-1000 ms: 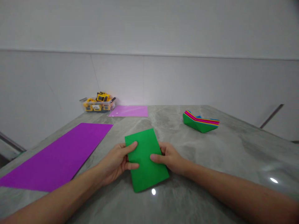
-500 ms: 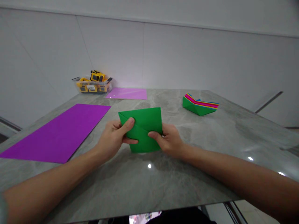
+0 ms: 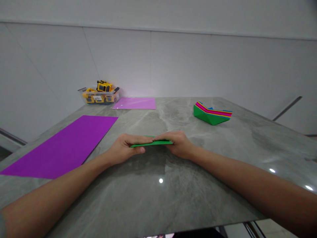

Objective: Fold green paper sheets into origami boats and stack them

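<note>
A folded green paper (image 3: 158, 143) is held almost flat and edge-on a little above the grey marble table (image 3: 173, 185), near its middle. My left hand (image 3: 125, 148) pinches its left end, thumb under and fingers on top. My right hand (image 3: 177, 143) grips its right end the same way, fingers closed over the sheet. Only the thin front edge of the paper shows.
A large purple sheet (image 3: 66, 145) lies to the left. A paler purple sheet (image 3: 135, 103) lies at the back, beside a clear box of yellow toy vehicles (image 3: 100, 94). A stack of coloured folded paper boats (image 3: 212, 114) sits at the back right. The table's near edge runs along the bottom.
The green paper lay flat on the table, was lifted upright facing me, and is now tipped level between both hands. The camera has tilted down slightly.
</note>
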The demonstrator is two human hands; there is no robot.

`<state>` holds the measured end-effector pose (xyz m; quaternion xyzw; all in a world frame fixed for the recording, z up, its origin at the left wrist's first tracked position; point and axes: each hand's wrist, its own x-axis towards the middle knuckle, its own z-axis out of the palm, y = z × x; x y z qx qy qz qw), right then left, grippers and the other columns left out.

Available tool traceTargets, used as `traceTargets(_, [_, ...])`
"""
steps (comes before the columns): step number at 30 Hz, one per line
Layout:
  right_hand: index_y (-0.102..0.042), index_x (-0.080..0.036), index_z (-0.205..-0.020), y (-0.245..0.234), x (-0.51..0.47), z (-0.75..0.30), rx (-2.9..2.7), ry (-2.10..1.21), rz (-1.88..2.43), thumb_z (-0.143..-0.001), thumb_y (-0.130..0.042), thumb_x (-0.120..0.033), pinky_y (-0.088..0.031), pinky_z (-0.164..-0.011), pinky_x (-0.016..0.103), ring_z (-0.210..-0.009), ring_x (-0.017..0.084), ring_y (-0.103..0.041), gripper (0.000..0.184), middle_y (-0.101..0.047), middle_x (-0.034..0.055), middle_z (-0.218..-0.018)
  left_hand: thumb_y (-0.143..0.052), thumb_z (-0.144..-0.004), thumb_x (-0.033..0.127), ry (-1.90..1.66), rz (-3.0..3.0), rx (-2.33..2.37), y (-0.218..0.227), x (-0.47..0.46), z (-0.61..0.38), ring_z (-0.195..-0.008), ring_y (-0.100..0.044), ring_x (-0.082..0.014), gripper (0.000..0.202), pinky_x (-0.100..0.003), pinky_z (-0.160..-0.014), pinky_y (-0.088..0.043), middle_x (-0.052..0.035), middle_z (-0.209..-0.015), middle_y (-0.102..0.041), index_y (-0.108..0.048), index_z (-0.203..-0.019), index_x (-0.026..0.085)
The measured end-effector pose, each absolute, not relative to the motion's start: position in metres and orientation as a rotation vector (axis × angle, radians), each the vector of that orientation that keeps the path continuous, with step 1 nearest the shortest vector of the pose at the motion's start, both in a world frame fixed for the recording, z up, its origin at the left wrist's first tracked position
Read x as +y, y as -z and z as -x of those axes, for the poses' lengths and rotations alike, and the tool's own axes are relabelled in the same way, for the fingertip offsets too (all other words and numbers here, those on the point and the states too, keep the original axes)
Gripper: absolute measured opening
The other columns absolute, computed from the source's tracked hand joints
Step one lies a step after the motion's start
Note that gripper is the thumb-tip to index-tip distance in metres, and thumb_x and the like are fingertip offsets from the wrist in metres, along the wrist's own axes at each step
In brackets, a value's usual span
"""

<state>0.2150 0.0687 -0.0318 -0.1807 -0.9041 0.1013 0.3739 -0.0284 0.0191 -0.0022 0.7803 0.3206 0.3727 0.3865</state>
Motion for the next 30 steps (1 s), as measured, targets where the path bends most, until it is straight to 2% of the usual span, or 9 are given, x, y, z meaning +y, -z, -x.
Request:
traceTargets(5, [-0.07,-0.02,-0.109,0.032,0.064,-0.211,-2.336,-0.357,0.492,-0.092,-0.054,-0.017,-0.056,-0.079,0.028,-0.089,0.017,-0.072,0.023,-0.076,0.005,-0.099,-0.057,-0.09,0.041,-0.895,-2.102,0.777,0.004,0.021,0.032,-0.111,-0.065,-0.0256,0.033,-0.039,-0.1,-0.048,-0.0047,-0.119,-0.069,-0.071,-0.115,0.024])
traceTargets(8, [-0.069,-0.022,-0.112,0.034,0.066,-0.212,-2.356,-0.313,0.553,-0.086,-0.052,-0.005,-0.055,-0.082,0.028,-0.092,0.017,-0.071,0.035,-0.075,0.0031,-0.102,-0.061,-0.088,0.032,-0.909,-2.213,0.811,0.007,0.022,0.032,-0.114,-0.064,-0.0243,0.03,-0.04,-0.102,-0.046,-0.0044,-0.122,-0.068,-0.07,-0.116,0.026])
traceTargets(11, [-0.068,-0.023,-0.115,0.037,0.07,-0.213,-2.389,-0.256,0.581,-0.079,-0.052,0.0,-0.055,-0.084,0.029,-0.095,0.018,-0.071,0.046,-0.074,0.0022,-0.105,-0.064,-0.085,0.024,-0.907,-2.361,0.82,0.01,0.024,0.03,-0.116,-0.062,-0.0228,0.036,-0.041,-0.105,-0.045,-0.0051,-0.126,-0.065,-0.066,-0.121,0.027])
traceTargets(17, [-0.069,-0.021,-0.113,0.036,0.068,-0.211,-2.409,-0.275,0.548,-0.083,-0.052,-0.002,-0.055,-0.083,0.029,-0.094,0.019,-0.071,0.04,-0.074,0.0038,-0.106,-0.067,-0.085,0.02,-0.904,-2.529,0.77,0.014,0.024,0.03,-0.116,-0.062,-0.0235,0.041,-0.041,-0.102,-0.048,-0.0094,-0.124,-0.066,-0.063,-0.126,0.023])
traceTargets(21, [-0.068,-0.021,-0.113,0.035,0.066,-0.212,-2.419,-0.274,0.612,-0.079,-0.052,0.001,-0.055,-0.083,0.029,-0.096,0.019,-0.07,0.043,-0.074,0.004,-0.108,-0.066,-0.085,0.021,-0.916,-2.573,0.801,0.015,0.025,0.033,-0.114,-0.063,-0.0236,0.038,-0.039,-0.101,-0.049,-0.0104,-0.122,-0.068,-0.065,-0.123,0.02])
traceTargets(25, [-0.071,-0.02,-0.109,0.036,0.069,-0.213,-2.395,-0.19,0.773,-0.073,-0.049,0.005,-0.056,-0.081,0.03,-0.092,0.021,-0.071,0.049,-0.075,0.0045,-0.102,-0.063,-0.088,0.021,-0.996,-2.56,0.912,0.014,0.027,0.035,-0.11,-0.066,-0.0219,0.031,-0.037,-0.099,-0.051,-0.0085,-0.118,-0.07,-0.068,-0.119,0.021])
traceTargets(30, [-0.072,-0.018,-0.104,0.036,0.07,-0.214,-2.36,-0.073,0.854,-0.078,-0.048,0.0,-0.057,-0.078,0.036,-0.089,0.024,-0.071,0.04,-0.075,0.0085,-0.099,-0.066,-0.084,0.022,-1.017,-2.463,1.077,0.013,0.028,0.035,-0.107,-0.067,-0.0233,0.028,-0.038,-0.099,-0.051,-0.0052,-0.112,-0.073,-0.072,-0.111,0.024])
